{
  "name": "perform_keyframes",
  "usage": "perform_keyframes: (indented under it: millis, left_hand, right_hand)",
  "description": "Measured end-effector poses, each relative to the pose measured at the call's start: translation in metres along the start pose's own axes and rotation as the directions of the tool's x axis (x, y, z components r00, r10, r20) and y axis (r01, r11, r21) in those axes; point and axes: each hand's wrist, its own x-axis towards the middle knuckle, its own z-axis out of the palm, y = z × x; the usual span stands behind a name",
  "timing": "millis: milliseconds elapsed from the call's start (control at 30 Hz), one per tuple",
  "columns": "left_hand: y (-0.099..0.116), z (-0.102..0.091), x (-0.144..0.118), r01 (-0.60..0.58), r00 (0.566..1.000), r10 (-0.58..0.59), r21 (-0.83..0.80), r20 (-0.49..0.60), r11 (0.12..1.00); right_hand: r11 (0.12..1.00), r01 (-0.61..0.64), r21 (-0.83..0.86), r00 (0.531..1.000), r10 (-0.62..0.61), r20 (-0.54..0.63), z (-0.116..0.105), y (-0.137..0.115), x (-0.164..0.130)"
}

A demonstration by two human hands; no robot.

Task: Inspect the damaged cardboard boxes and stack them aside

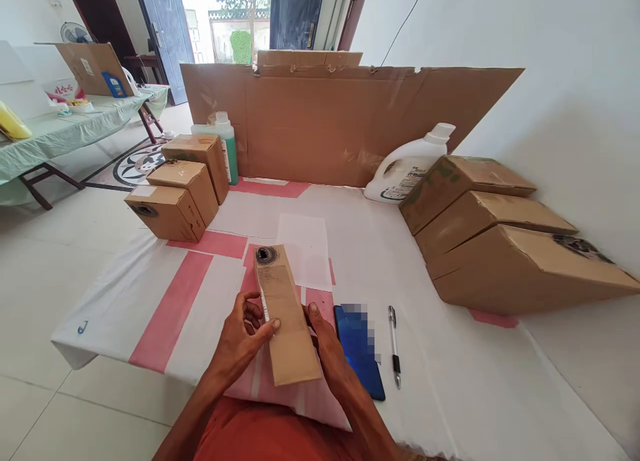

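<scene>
A long, narrow cardboard box is held up before me, tilted, with a blackened hole at its far end. My left hand grips its left edge, the thumb lying on the top face and the other fingers curled at the side. Against the right side presses my right hand, thumb up and fingers partly hidden behind the box. Just right of that hand lies a dark blue phone, partly pixelated. Beyond the phone is a pen with a black grip.
Cardboard boxes stand in a row at the left, beside a green-liquid bottle. More cardboard boxes line the right, near a white jug. A cardboard panel closes off the back of the cloth-covered table.
</scene>
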Motion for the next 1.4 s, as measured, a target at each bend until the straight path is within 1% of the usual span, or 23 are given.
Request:
perform_keyframes:
  millis: [67,133,200,267,367,433,467,500,567,633,667,700,767,833,933,1000,1067,1167,1200,1267,1333,1367,1400]
  left_hand:
    - [-0.002,0.001,0.008,-0.012,1.0,0.011,-0.006,-0.02,1.0]
    - [0.0,-0.002,0.022,-0.031,0.997,0.03,-0.012,-0.066,0.999]
    - [0.003,-0.007,0.042,-0.049,0.994,0.047,-0.015,-0.101,0.999]
    - [0.009,-0.01,0.065,-0.07,0.992,0.069,-0.006,-0.103,0.998]
    - [0.017,-0.008,0.089,-0.1,0.995,0.1,0.005,-0.008,0.995]
    - [0.02,-0.002,0.092,-0.111,0.989,0.111,0.003,0.097,0.994]
    - [0.02,0.001,0.089,-0.113,0.984,0.112,0.0,0.14,0.994]
    - [0.019,0.004,0.085,-0.112,0.979,0.112,-0.005,0.17,0.994]
    - [0.017,0.007,0.073,-0.104,0.977,0.106,-0.021,0.186,0.994]
    - [0.014,0.009,0.063,-0.089,0.985,0.097,-0.063,0.141,0.994]
    - [0.014,0.009,0.059,-0.081,0.99,0.09,-0.088,0.106,0.993]
    - [0.014,0.01,0.058,-0.074,0.994,0.082,-0.113,0.073,0.991]
    - [0.016,0.013,0.057,-0.069,0.997,0.075,-0.149,0.033,0.986]
    - [0.02,0.02,0.058,-0.085,0.995,0.092,-0.162,0.037,0.983]
    - [0.03,0.035,0.057,-0.126,0.987,0.141,-0.166,0.081,0.978]
    - [0.037,0.045,0.055,-0.152,0.976,0.174,-0.161,0.134,0.975]
    - [0.043,0.052,0.053,-0.175,0.955,0.207,-0.161,0.212,0.971]
    - [0.048,0.054,0.052,-0.198,0.915,0.251,-0.192,0.316,0.961]
    - [0.049,0.054,0.052,-0.205,0.905,0.264,-0.204,0.333,0.957]
    - [0.05,0.051,0.05,-0.224,0.897,0.286,-0.211,0.336,0.951]
    - [0.051,0.048,0.048,-0.244,0.898,0.298,-0.196,0.324,0.95]
    - [0.051,0.048,0.046,-0.252,0.899,0.301,-0.186,0.319,0.95]
    - [0.052,0.048,0.045,-0.262,0.899,0.307,-0.178,0.313,0.949]
  right_hand:
    - [0.998,-0.044,0.048,0.999,0.043,0.027,-0.001,0.0,-0.003]
    - [0.998,-0.055,0.037,0.998,0.055,0.003,0.001,0.003,-0.006]
    - [0.997,-0.068,0.025,0.998,0.068,-0.006,0.004,0.006,-0.009]
    - [0.997,-0.072,0.013,0.997,0.072,0.005,0.007,0.006,-0.016]
    - [0.997,-0.072,-0.021,0.996,0.073,0.057,0.006,0.003,-0.029]
    - [0.998,-0.038,-0.055,0.993,0.044,0.108,-0.002,0.0,-0.039]
    - [0.997,-0.017,-0.08,0.995,0.025,0.095,-0.009,0.0,-0.044]
    - [0.992,0.003,-0.123,0.999,0.002,0.041,-0.017,0.0,-0.047]
    - [0.963,0.009,-0.268,0.983,-0.057,-0.172,-0.038,0.004,-0.052]
    - [0.891,-0.048,-0.451,0.901,-0.156,-0.404,-0.059,0.011,-0.054]
    - [0.842,-0.088,-0.533,0.857,-0.209,-0.472,-0.069,0.016,-0.054]
    - [0.796,-0.129,-0.591,0.822,-0.248,-0.513,-0.078,0.021,-0.053]
    - [0.731,-0.206,-0.65,0.782,-0.276,-0.559,-0.092,0.03,-0.052]
    - [0.684,-0.299,-0.666,0.744,-0.27,-0.611,-0.103,0.035,-0.052]
    - [0.618,-0.48,-0.622,0.663,-0.21,-0.719,-0.119,0.036,-0.054]
    - [0.604,-0.552,-0.575,0.641,-0.134,-0.756,-0.13,0.036,-0.054]
    - [0.622,-0.561,-0.547,0.658,-0.067,-0.75,-0.142,0.035,-0.054]
    - [0.664,-0.524,-0.533,0.71,-0.004,-0.704,-0.156,0.032,-0.05]
    - [0.703,-0.502,-0.503,0.714,0.01,-0.7,-0.158,0.027,-0.049]
    - [0.84,-0.395,-0.372,0.689,0.003,-0.725,-0.154,0.012,-0.049]
    - [0.973,-0.141,-0.183,0.662,-0.044,-0.748,-0.141,-0.011,-0.05]
    - [0.994,0.017,-0.104,0.664,-0.089,-0.743,-0.13,-0.024,-0.051]
    - [0.988,0.148,-0.043,0.693,-0.135,-0.708,-0.118,-0.037,-0.052]
